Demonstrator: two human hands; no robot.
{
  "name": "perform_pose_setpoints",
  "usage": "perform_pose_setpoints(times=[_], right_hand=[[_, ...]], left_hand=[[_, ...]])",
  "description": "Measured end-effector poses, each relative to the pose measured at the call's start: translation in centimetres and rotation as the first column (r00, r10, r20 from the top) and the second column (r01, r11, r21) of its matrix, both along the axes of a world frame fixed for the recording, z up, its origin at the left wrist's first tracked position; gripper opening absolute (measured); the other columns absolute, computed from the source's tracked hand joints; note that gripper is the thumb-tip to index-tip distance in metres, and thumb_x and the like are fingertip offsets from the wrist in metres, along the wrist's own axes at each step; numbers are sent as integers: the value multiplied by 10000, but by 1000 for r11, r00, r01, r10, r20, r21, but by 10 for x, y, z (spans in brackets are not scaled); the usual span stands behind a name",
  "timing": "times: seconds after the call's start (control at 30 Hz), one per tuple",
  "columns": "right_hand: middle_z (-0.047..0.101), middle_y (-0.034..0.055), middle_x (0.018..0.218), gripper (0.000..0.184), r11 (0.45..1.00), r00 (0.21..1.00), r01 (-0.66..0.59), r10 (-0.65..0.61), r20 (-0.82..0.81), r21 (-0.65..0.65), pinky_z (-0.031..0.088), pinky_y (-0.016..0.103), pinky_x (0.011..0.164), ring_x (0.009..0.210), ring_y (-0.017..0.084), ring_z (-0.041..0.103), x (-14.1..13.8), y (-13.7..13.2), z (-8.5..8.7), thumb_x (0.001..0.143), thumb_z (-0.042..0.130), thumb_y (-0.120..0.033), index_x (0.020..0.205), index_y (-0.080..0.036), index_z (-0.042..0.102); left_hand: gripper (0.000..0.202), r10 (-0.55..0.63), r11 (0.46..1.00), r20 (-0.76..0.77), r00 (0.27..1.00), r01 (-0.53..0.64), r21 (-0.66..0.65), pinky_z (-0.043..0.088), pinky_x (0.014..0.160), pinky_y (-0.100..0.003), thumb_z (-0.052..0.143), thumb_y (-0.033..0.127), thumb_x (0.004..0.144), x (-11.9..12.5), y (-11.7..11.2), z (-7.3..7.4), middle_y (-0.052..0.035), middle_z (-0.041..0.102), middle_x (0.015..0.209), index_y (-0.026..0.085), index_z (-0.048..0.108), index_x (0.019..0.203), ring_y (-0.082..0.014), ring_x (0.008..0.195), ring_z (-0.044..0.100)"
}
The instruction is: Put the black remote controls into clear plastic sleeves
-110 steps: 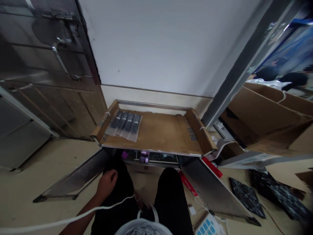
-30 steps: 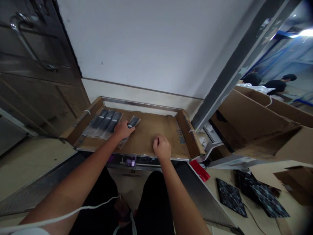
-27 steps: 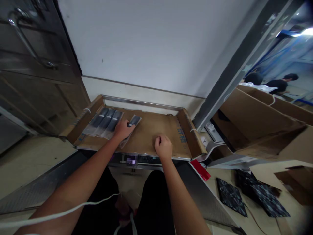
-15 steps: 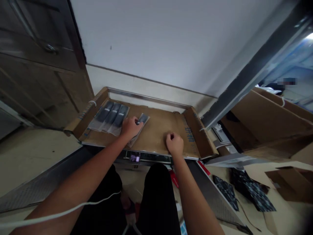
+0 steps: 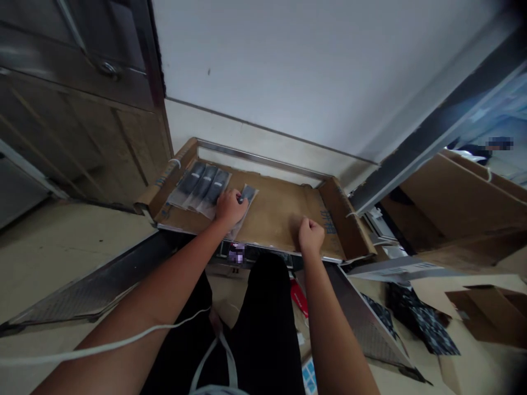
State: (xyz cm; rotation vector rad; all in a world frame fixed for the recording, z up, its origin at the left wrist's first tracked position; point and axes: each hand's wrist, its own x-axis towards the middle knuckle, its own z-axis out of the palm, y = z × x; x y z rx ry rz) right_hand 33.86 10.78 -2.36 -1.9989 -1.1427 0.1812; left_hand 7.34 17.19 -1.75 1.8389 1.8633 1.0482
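Observation:
My left hand (image 5: pixel 231 208) is closed on a dark, narrow item in a clear plastic bag (image 5: pixel 249 193). The bag's lower end trails toward the tray's front edge, and part of it is hidden under the hand. Just left of this hand, several similar dark bagged items (image 5: pixel 206 181) lie side by side, slightly overlapping, each with a small pale band. All lie in a shallow cardboard tray (image 5: pixel 275 206). My right hand (image 5: pixel 312 237) rests as a loose fist over the tray's right part, near printed blue characters, with nothing visible in it.
Raised cardboard sides (image 5: pixel 346 219) bound the tray, and a white wall (image 5: pixel 267 71) stands behind it. A large cardboard box (image 5: pixel 461 203) is at right. Patterned dark bags (image 5: pixel 424 318) lie on the floor. A white cable (image 5: pixel 144 332) crosses my left forearm.
The camera view has shifted, so the tray and both hands appear farther right and slightly higher. My left hand stays on the same bagged item; my right hand remains a fist.

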Motion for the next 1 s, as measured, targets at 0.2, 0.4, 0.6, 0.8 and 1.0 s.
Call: perform_pose_setpoints(times=[0.2, 0.4, 0.6, 0.8, 1.0], right_hand=[[445, -4, 519, 468, 992, 991, -124, 123, -55, -9, 271, 278, 561, 565, 165, 463, -3, -7, 0, 867, 470, -518, 585, -174, 612], [575, 38, 571, 454, 980, 984, -177, 172, -54, -88, 284, 291, 569, 583, 193, 495, -3, -4, 4, 887, 474, -517, 651, -191, 685], [612, 64, 609, 429, 969, 975, -223, 223, -13, -105, 255, 298, 567, 588, 188, 473, -2, -11, 9, 909, 482, -477, 628, -208, 662], [602, 38, 594, 497, 930, 930, -363, 359, -84, -48, 284, 284, 573, 597, 181, 494, -6, -7, 10, 900, 526, -596, 589, -218, 610], [719, 65, 876, 486, 704, 442, -653, 654, -614, 280, 487, 280, 668, 787, 200, 644, -52, 38, 6, 748, 702, -651, 918, -196, 699]], left_hand=[[219, 49, 998, -4, 999, -48, 33, 479, 953, -359, 642, 287, 879, -2, -4, -2, -108, 735, 1058, 141, 683, 1037, -250, 1015, 651], [432, 84, 996, -93, 992, -87, -30, 484, 985, -387, 738, 448, 787, 4, 1, 0, -142, 728, 1144, 156, 685, 1101, -308, 1128, 643], [463, 4, 903, -110, 994, -51, -427, 501, 907, -500, 884, 467, 530, 8, 26, 23, -257, 733, 1093, 152, 736, 836, -474, 1126, 655], [389, -2, 942, 224, 975, 77, -327, 535, 799, -400, 815, 521, 637, 6, 21, 21, -129, 778, 933, 204, 771, 857, -330, 920, 720], [570, 96, 995, 713, 694, -51, -84, 515, 670, -283, 713, 676, 722, 24, 21, 2, -76, 762, 911, 159, 742, 960, -216, 793, 689]])
